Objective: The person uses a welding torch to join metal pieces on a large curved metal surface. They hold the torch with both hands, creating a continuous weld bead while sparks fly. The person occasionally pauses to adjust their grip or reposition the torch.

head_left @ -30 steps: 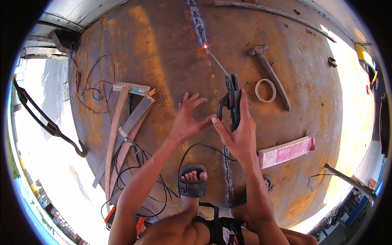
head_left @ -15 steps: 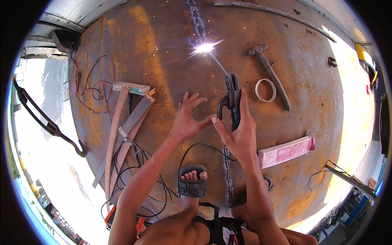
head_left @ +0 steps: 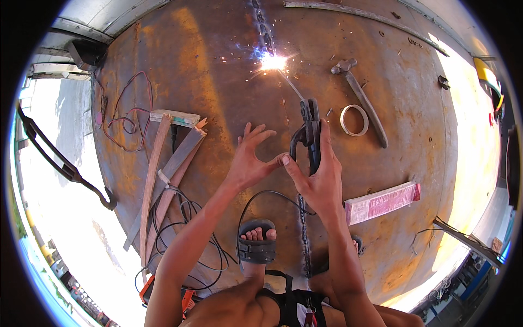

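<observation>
My right hand is wrapped round a black electrode holder. A thin welding rod sticks out of its jaws toward the far side. At the rod's tip a bright arc glows on the seam of the rusty steel plate, throwing sparks and a little bluish smoke. My left hand holds nothing; its fingers are spread, and its thumb tip touches my right thumb beside the holder. A finished weld bead runs beyond the arc, and another stretch lies nearer to me. The arc's glare hides the rod's very tip.
Right of the holder lie a hammer, a tape roll and a pink-and-white box. Wooden pieces, black cable and thin red wire lie left. My sandalled foot stands near the seam. A long bar lies far off.
Both hands and the holder stay almost still. The arc keeps burning at nearly the same spot, with more sparks and a bluish haze around it now.
</observation>
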A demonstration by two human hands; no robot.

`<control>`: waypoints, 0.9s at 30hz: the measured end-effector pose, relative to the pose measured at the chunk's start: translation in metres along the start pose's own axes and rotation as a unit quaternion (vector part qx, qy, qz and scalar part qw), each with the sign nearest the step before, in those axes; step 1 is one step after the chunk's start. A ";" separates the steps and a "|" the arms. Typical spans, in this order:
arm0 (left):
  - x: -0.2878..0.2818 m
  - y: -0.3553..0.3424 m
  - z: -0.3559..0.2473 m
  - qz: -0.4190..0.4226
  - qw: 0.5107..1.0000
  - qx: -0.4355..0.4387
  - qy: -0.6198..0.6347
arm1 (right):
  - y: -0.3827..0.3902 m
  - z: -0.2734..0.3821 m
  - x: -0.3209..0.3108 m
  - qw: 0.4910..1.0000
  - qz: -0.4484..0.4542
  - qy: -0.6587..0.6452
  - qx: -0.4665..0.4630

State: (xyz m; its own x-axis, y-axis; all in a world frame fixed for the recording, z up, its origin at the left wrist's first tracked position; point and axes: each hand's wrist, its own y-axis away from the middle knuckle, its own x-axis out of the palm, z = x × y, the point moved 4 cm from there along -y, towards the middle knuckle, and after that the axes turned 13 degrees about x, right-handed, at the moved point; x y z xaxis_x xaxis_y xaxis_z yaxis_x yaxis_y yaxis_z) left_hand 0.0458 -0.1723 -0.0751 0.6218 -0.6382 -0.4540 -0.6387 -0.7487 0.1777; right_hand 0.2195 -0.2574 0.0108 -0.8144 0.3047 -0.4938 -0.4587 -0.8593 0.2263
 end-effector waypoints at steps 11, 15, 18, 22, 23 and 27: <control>0.000 0.000 0.001 0.004 1.000 0.000 -0.006 | 0.001 0.000 0.000 1.000 0.006 0.005 0.017; 0.001 0.000 0.000 0.001 1.000 0.001 0.001 | 0.001 -0.001 -0.001 1.000 0.004 0.005 0.010; 0.000 0.001 0.002 -0.001 1.000 -0.001 0.003 | 0.000 0.002 -0.001 1.000 0.004 0.004 0.010; 0.001 0.001 0.002 0.000 1.000 0.000 0.001 | 0.001 0.001 0.000 1.000 0.004 0.006 0.012; 0.001 0.001 0.002 0.000 1.000 0.000 0.002 | 0.001 0.000 -0.001 1.000 0.004 0.006 0.012; 0.000 0.000 0.002 0.000 1.000 0.004 0.000 | 0.001 0.000 -0.001 1.000 0.003 0.011 0.013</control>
State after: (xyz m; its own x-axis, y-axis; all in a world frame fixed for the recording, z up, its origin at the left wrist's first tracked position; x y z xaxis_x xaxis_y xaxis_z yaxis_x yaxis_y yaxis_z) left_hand 0.0450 -0.1726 -0.0767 0.6221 -0.6376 -0.4543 -0.6419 -0.7476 0.1704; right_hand 0.2195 -0.2579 0.0116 -0.8095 0.2908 -0.5100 -0.4636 -0.8496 0.2514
